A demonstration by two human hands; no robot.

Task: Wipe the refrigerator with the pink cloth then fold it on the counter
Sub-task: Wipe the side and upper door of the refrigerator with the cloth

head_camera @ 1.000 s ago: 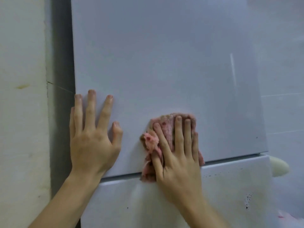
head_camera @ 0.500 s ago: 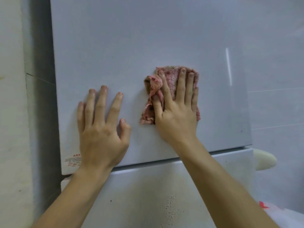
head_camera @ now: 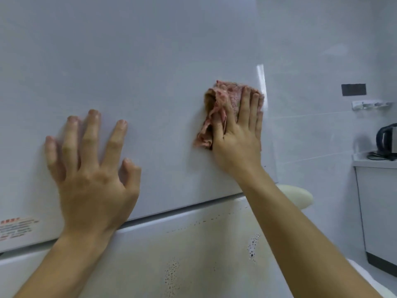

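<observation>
The white refrigerator's upper door [head_camera: 150, 72] fills most of the view, with the stained lower door [head_camera: 193, 254] beneath it. My right hand [head_camera: 240, 138] presses the crumpled pink cloth [head_camera: 217, 110] flat against the upper door near its right edge, fingers straight. My left hand [head_camera: 92, 168] rests flat on the same door to the left, fingers spread, holding nothing. The cloth's lower part is hidden under my right palm.
A cream handle [head_camera: 298, 196] sticks out at the doors' right side. A white counter [head_camera: 373, 162] with a black kettle [head_camera: 386, 140] stands at the far right, below a wall rail [head_camera: 371, 104] and a dark outlet [head_camera: 353, 89]. A red-printed label [head_camera: 17, 229] sits at the door's lower left.
My right hand has slid the cloth up from the door's bottom edge and then right toward its right edge. The view has moved closer and turned right; my left hand stays flat on the door.
</observation>
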